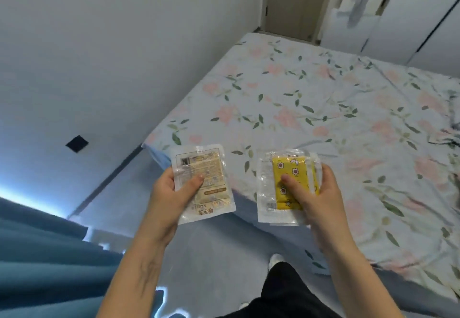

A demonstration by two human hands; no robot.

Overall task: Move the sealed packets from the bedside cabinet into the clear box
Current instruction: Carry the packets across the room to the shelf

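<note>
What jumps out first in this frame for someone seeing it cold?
Two sealed clear plastic packets held up mid-frame: the left hand grips the beige-label packet, the right hand grips the packet with a yellow flower-print pad inside. Behind them, filling the right side, lies the bed with a pale floral sheet. Neither the cabinet nor the clear box is in view.

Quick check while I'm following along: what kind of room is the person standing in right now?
Most likely a bedroom. A bed with a floral sheet fills the right side, a white wardrobe stands beyond its far end, and a blue curtain hangs at the left. The left hand and right hand each hold a sealed packet.
</note>
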